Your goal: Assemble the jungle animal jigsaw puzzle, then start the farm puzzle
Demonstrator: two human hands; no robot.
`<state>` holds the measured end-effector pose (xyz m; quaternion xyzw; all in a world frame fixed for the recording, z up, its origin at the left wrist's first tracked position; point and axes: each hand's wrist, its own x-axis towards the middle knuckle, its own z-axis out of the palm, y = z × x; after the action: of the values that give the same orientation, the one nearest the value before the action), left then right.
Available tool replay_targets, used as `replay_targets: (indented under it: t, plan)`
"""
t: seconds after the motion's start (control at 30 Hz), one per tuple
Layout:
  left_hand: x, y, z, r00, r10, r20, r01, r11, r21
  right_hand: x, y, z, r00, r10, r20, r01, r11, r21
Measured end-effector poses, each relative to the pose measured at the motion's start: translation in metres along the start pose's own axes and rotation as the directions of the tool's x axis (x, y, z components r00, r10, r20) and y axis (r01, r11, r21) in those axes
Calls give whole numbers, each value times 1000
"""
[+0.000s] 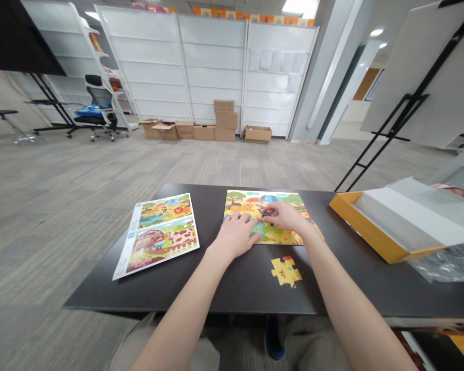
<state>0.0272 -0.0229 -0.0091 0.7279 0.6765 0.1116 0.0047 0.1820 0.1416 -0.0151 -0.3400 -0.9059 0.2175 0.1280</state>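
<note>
Puzzle [274,236] under both hands by the table's [247,293] far edge

The puzzle lies flat near the middle of the far edge, its picture side up. The left hand [235,236] is palm down on its left part, fingers loosely spread and clenched on nothing. It serves best, I judge, as a light brace, since a hard push could slide the joined pieces or pop a seam. The right hand [288,215] is at the puzzle's middle, thumb and fingers drawn close together in a near pinch; whether a piece is between them, I cannot tell. Working there calls for square alignment of tabs and gaps, then even pressure straight down rather than forcing a corner.

A loose piece [286,273] rests between the puzzle and the near edge, touched by neither hand. The printed sheet [164,234] lies toward the left edge, handy for matching colours. Toward the right edge is the open box [375,234], with clear plastic [441,265] beside it.
</note>
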Motion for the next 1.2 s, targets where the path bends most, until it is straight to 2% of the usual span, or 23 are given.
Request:
replay_targets:
  t: [0.2, 0.4, 0.5, 0.63, 0.77, 0.9, 1.03, 1.13, 1.2]
  plan:
    - [1, 1, -2, 1000, 8, 14, -8, 1000, -10, -6, 8, -9, 997, 7, 76, -8, 1000, 14]
    - [1, 2, 1, 1000, 8, 20, -8, 1000, 9, -8, 5, -8, 993, 53, 101, -49, 998, -46]
    - [-1, 6, -4, 1000, 9, -2, -9, 1000, 9, -10, 3, -9, 995, 20, 97, -16, 999, -46]
    - [-11, 22, -18, 994, 106, -5, -106, 992, -74, -13, 1, -15, 999, -8, -51, 5, 999, -45]
    - [-21, 46, -24, 960, 256, 112, -228, 949, -218, -18, -3, -28, 977, 23, -212, -31, 999, -33]
    - [-24, 61, -20, 947, 272, 173, -237, 951, -197, -28, -6, -43, 948, 50, -313, -42, 999, 32]
    - [-24, 62, -19, 943, 271, 192, -228, 949, -218, -41, -4, -55, 916, 127, -381, -85, 988, 126]
    - [-24, 56, -24, 940, 276, 203, -197, 920, -340, -51, -1, -56, 932, 155, -328, -102, 980, 173]
    - [-23, 49, -28, 944, 275, 181, -177, 888, -425, -58, -2, -54, 972, 139, -190, -93, 967, 236]
